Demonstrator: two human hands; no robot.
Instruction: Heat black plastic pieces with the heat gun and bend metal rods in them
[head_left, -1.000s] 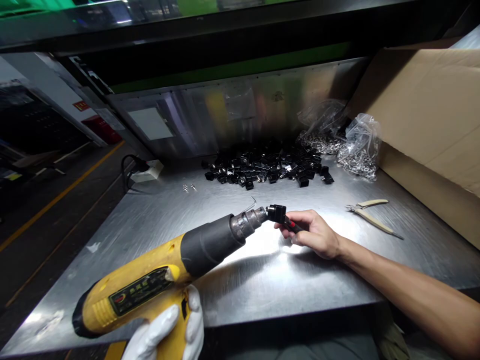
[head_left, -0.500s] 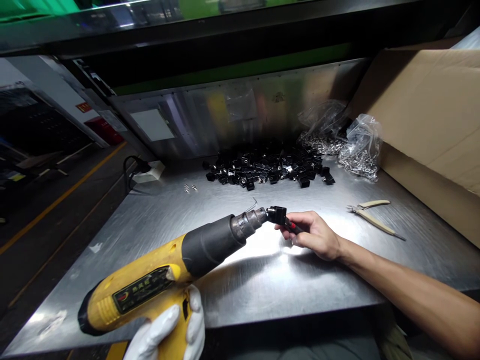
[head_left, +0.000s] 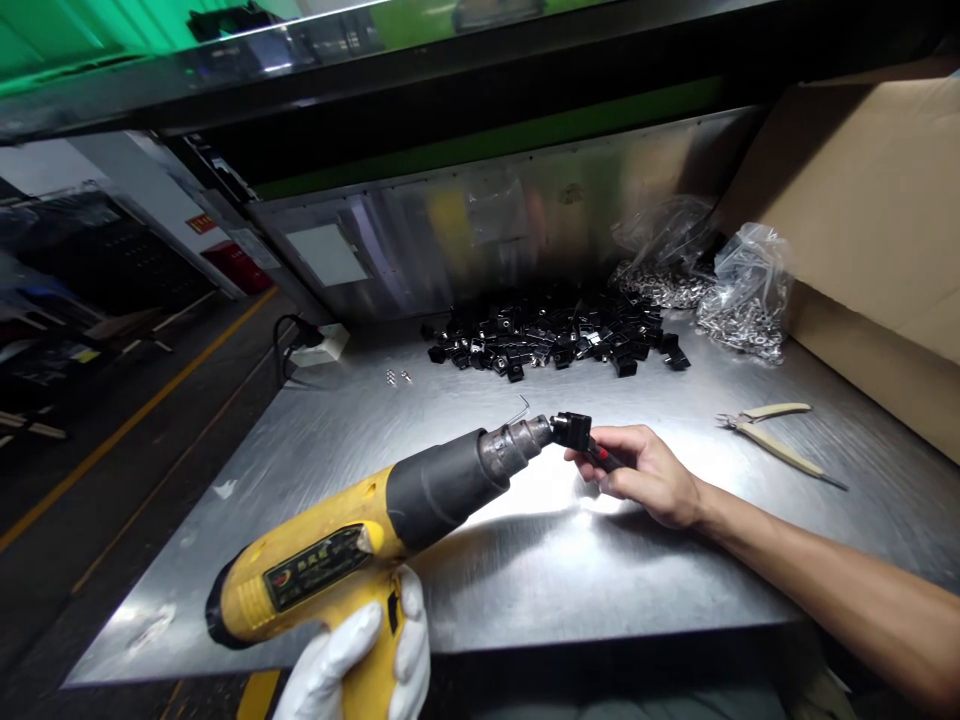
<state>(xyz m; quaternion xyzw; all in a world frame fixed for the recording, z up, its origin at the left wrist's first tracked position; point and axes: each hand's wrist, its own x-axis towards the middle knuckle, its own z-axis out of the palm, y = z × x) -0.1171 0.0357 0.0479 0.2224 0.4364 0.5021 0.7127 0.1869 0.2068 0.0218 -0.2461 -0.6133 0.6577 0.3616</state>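
Note:
A white glove covers my left hand (head_left: 367, 650), which is wrapped round the handle of a yellow and black heat gun (head_left: 322, 560). The gun's stepped metal nozzle points right and up, its tip right beside a small black part (head_left: 571, 430). My bare right hand (head_left: 649, 475) is closed on a dark cable piece with a red band (head_left: 602, 456), and the black part sits at that piece's far end. Whether the nozzle touches the part I cannot tell. A thin bent wire (head_left: 523, 407) shows just above the nozzle.
Behind lies a heap of small black parts (head_left: 555, 335) on the metal table (head_left: 525, 600). Plastic bags of metal pieces (head_left: 746, 300) stand by a cardboard box (head_left: 877, 200). Pliers (head_left: 780, 440) lie at right. A power socket (head_left: 322, 345) and a few tiny metal pieces (head_left: 397, 378) are at left.
The whole scene has shifted a little to the right in view. Heat gun, black part and both hands keep about the same positions to each other.

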